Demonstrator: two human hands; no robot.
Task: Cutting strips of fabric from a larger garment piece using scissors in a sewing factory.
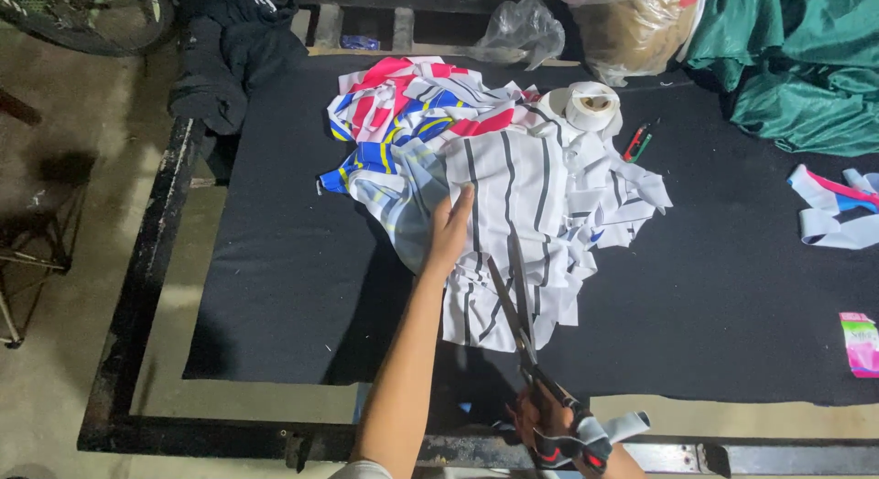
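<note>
Could snip a fingertip or cut crooked: left hand [449,234] pressed flat and open on the striped white cloth [513,223], right hand [558,429] closed around open scissors [517,310] just beside.

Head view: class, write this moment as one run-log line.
left hand: flat on striped white fabric | right hand: holds scissors, blades open at fabric edge | surface: black table mat | nearby: tape roll

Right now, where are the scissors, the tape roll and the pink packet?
scissors [513,300], head view, on the blades
tape roll [592,104], head view, on its top face
pink packet [861,343], head view, on its front
</note>
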